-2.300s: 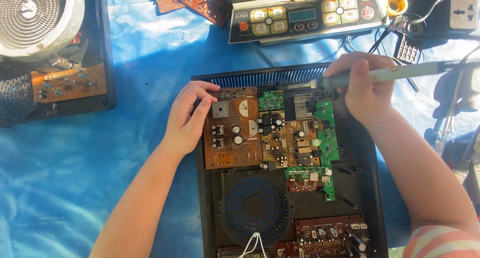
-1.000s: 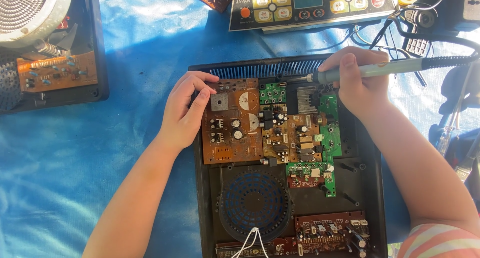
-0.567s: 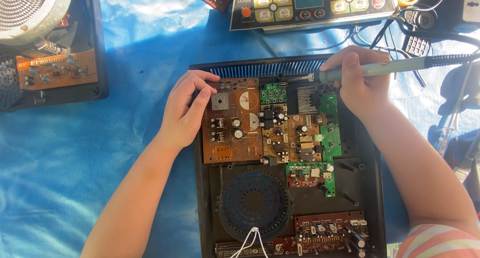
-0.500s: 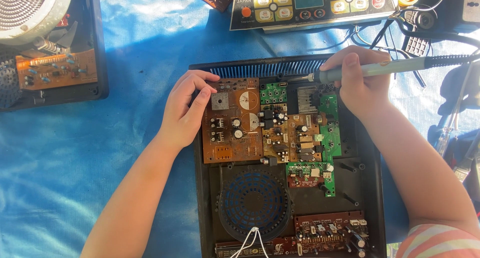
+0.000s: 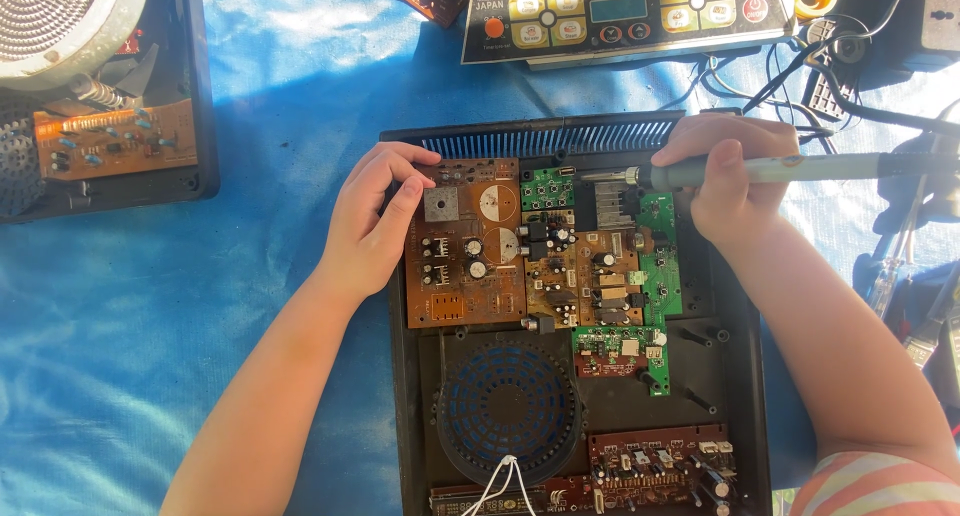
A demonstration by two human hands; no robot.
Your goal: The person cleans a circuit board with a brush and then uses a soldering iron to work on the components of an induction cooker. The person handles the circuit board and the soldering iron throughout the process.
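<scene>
from the head view i see my left hand [image 5: 372, 221] resting with fingertips on the upper left corner of the brown circuit board [image 5: 466, 246] inside the open black casing [image 5: 735, 376]. my right hand [image 5: 730, 176] grips a soldering iron [image 5: 770, 169], tip over the heat sink [image 5: 606, 201]. a round fan [image 5: 508, 408] sits below, blue sheet [image 5: 250, 306] underneath

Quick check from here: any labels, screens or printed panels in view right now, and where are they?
Control panel: top centre on the blue sheet, above the open casing; long grey strip with yellow button clusters, an orange round button and red marks.
Display window: middle of that panel; small dark blue-grey rectangle, unlit.
No packages or signs.
</scene>
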